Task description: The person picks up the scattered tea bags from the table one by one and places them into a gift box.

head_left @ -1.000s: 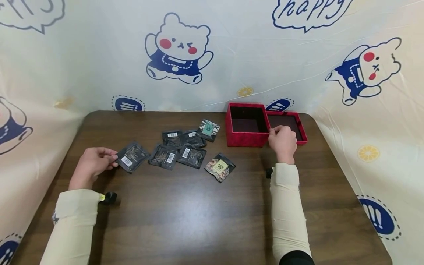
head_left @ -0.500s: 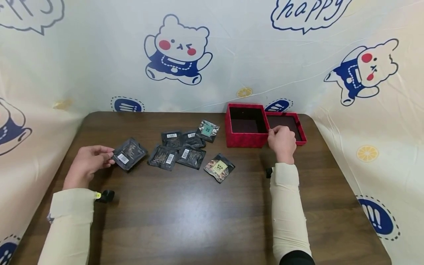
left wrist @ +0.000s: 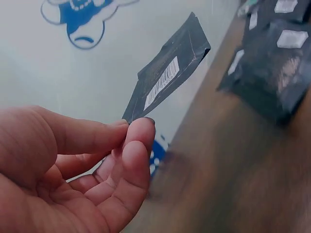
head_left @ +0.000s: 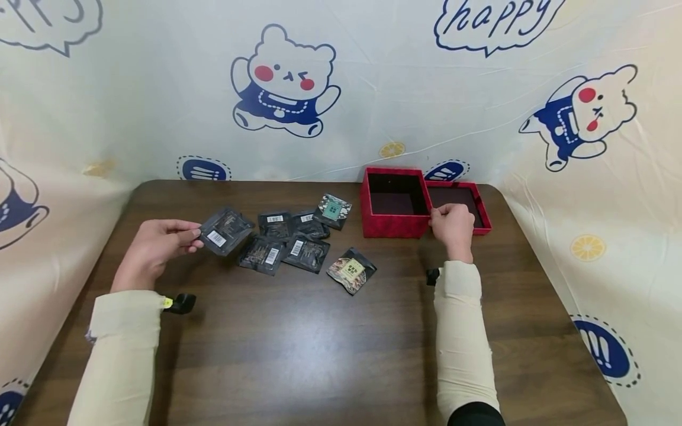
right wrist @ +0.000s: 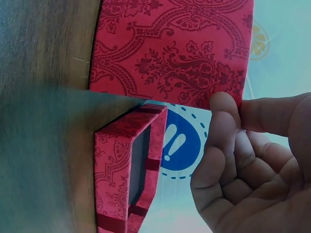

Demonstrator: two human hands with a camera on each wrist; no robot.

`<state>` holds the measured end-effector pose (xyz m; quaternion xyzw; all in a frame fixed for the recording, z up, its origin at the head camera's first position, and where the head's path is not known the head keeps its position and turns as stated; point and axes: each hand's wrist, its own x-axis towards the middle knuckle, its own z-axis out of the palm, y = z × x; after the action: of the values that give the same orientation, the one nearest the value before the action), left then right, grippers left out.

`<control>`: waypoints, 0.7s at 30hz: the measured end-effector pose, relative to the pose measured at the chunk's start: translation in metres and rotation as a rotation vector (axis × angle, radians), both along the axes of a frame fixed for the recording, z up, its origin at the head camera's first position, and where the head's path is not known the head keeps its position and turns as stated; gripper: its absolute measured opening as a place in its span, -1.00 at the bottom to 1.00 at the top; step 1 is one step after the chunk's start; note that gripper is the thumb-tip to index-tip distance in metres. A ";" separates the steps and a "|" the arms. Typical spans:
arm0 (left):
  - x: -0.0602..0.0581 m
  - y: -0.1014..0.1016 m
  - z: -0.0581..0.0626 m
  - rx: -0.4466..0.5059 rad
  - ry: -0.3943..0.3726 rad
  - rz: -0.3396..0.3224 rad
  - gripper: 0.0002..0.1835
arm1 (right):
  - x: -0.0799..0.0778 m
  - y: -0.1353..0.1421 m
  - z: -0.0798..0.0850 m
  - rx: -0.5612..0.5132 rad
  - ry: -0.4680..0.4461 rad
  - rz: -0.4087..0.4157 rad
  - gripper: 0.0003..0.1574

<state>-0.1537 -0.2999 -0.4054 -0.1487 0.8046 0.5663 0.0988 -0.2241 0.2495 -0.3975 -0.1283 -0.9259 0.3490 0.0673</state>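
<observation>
Left hand (head_left: 162, 251) pinching a sachet (head_left: 226, 231), raised well to the left of the box (head_left: 395, 226); six other sachets (head_left: 306, 253) lie nearer the box. Right hand (head_left: 453, 229) pinching the box's near right corner; lid (head_left: 483, 207) just right of the box.

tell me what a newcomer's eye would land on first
Likely the open red box at the far side of the table, right of centre, pinched at a corner by the right hand. Then the dark sachet in the left hand, left of the other sachets. A winking bear on the backdrop also stands out.
</observation>
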 end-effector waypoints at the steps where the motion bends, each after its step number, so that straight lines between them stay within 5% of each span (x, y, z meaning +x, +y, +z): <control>1: -0.002 0.004 0.002 0.008 0.001 -0.002 -0.54 | 0.000 0.001 -0.001 -0.005 0.003 0.003 -0.61; 13: -0.026 0.059 0.017 0.110 0.028 -0.065 -0.57 | -0.001 0.012 0.000 -0.180 -0.053 -0.015 -0.65; 21: -0.039 0.092 0.012 0.185 0.050 -0.110 -0.61 | 0.000 0.011 -0.003 -0.218 -0.075 -0.016 -0.65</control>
<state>-0.1931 -0.2077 -0.3936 -0.0802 0.7582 0.6353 0.1228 -0.2242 0.2607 -0.4003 -0.1551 -0.8832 0.4421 0.0212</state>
